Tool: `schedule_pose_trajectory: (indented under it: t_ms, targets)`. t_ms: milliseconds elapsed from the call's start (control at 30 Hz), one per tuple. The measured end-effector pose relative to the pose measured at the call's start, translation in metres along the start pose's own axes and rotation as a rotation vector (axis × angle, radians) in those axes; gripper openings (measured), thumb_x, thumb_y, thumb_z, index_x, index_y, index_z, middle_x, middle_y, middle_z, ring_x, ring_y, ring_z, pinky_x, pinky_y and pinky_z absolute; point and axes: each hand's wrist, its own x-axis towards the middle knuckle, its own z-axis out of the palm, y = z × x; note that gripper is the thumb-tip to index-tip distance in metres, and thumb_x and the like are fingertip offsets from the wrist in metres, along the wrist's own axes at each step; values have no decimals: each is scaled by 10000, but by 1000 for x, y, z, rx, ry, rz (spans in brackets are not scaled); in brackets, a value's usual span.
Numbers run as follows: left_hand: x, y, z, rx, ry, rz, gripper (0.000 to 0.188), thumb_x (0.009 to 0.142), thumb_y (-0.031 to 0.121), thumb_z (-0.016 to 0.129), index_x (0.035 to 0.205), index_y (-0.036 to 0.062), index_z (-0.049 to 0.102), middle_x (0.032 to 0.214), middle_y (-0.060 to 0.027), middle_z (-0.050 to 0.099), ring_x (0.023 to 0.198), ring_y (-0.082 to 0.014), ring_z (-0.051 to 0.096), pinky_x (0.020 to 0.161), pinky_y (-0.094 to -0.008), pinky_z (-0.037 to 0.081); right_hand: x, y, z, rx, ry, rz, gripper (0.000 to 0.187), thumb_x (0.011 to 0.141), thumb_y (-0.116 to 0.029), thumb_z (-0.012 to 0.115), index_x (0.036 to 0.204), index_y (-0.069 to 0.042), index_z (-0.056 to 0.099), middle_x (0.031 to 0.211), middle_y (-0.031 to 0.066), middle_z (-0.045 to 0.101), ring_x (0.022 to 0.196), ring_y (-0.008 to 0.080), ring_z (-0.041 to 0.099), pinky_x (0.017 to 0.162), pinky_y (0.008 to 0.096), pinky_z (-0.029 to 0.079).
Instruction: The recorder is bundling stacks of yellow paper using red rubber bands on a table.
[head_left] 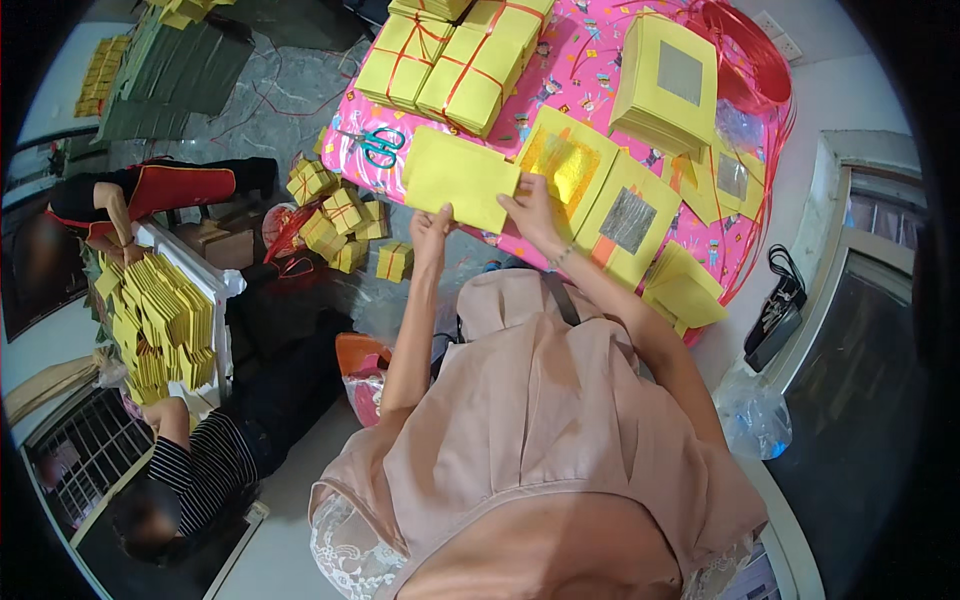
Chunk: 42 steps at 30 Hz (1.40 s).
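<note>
My left hand (431,238) pinches the lower edge of some yellow paper (460,178), held above the table's near edge. At the paper's right side, my right hand (535,213) grips it with the thumb on top. Whether it is one sheet or a thin stack I cannot tell. Just right of my right hand lies yellow paper with a shiny gold square (568,172). Beside that is a yellow stack with a silver square (627,222). A pair of teal-handled scissors (376,147) rests left of the held paper.
A pink patterned cloth (545,95) covers the table. On it stand tied yellow bundles (480,70), a tall yellow stack (660,90) and red strips (745,60). Small tied bundles (340,215) lie below left. Two people work at a white table (225,300) on the left.
</note>
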Motion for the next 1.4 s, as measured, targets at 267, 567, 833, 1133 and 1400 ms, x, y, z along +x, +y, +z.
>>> schedule_pose_trajectory:
  t_ms: [267, 567, 833, 1133, 1400]
  targets:
    - [55, 4, -6, 85, 40, 93, 295, 873, 114, 687, 1135, 52, 566, 860, 16, 641, 661, -57, 544, 620, -255, 507, 31, -12, -9, -97, -126, 11, 474, 814, -91, 723, 1164, 43, 433, 1048, 166, 547, 886, 212, 625, 720, 310, 552]
    - [69, 0, -5, 287, 154, 12, 423, 832, 12, 685, 1199, -8, 475, 916, -60, 624, 762, -121, 631, 573, -240, 521, -6, -11, -83, -402, -137, -73, 280, 868, -115, 653, 1109, -16, 549, 1037, 124, 595, 915, 236, 645, 774, 331, 532]
    - [73, -4, -7, 535, 202, 111, 506, 764, 114, 752, 1169, -36, 487, 942, -136, 652, 826, -207, 660, 688, -330, 537, -41, -9, -104, -1019, -242, -447, 409, 713, -234, 773, 1014, -83, 542, 965, 88, 538, 943, 266, 577, 744, 395, 505]
    - [47, 14, 11, 1041, 444, 417, 868, 727, 263, 759, 1326, -132, 272, 1172, -307, 496, 1032, -436, 548, 912, -476, 438, -38, 3, -108, -1051, -243, -516, 363, 700, -275, 771, 933, -78, 574, 905, 90, 557, 842, 258, 605, 675, 390, 519]
    - [19, 43, 43, 1037, -260, 805, 451, 807, 144, 681, 1215, 3, 553, 1110, -201, 552, 1033, -372, 523, 932, -437, 422, -33, -16, -122, -828, -345, -331, 184, 824, -238, 649, 784, -61, 679, 825, 99, 629, 793, 296, 638, 691, 411, 523]
